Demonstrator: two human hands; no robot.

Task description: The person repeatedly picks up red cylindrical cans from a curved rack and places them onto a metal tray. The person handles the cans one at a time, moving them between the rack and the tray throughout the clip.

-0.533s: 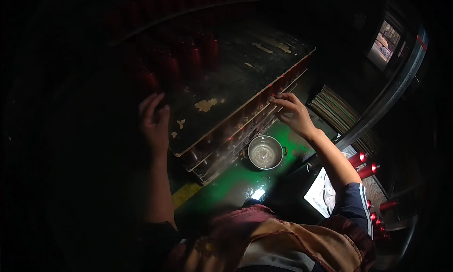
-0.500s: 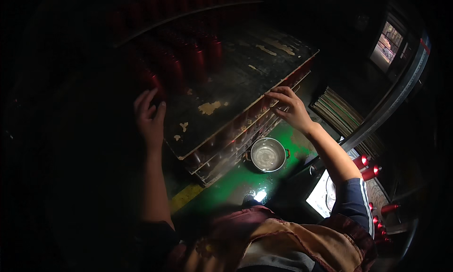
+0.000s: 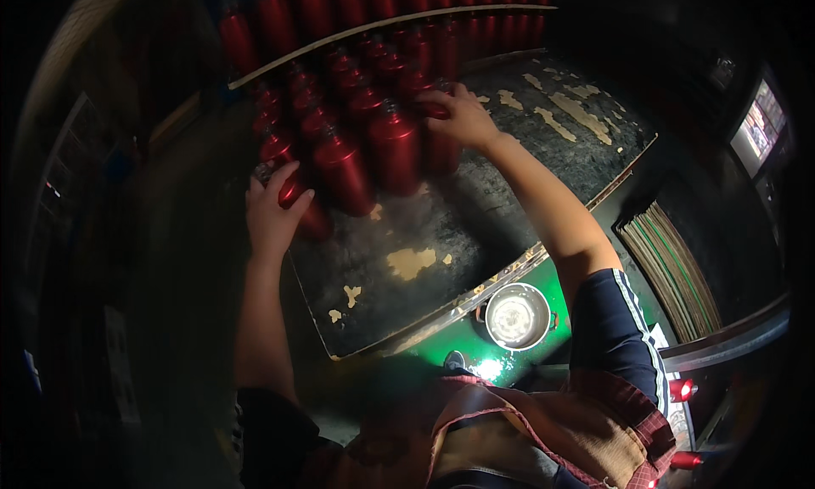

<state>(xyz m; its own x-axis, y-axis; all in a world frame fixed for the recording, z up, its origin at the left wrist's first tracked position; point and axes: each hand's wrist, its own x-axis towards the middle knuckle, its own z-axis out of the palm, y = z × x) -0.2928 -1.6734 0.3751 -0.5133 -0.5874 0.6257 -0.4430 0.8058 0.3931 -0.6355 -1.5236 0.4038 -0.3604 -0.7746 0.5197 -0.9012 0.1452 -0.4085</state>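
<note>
Red bottles (image 3: 293, 189), between left fingers (image 3: 277, 180), between right fingers (image 3: 450, 100)

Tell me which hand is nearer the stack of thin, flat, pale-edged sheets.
Right. The right hand, at a shiny red cylindrical bottle, is left of the stack and farther forward; the left hand, at another red bottle, is much farther left.

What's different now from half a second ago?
Your right hand moved forward and left from the front edge of the tabletop to the red bottle at the front row's right end; your left hand moved forward to the left-end bottle. Both, empty before, now appear to grasp them. The pot still sits on the green floor.
</note>
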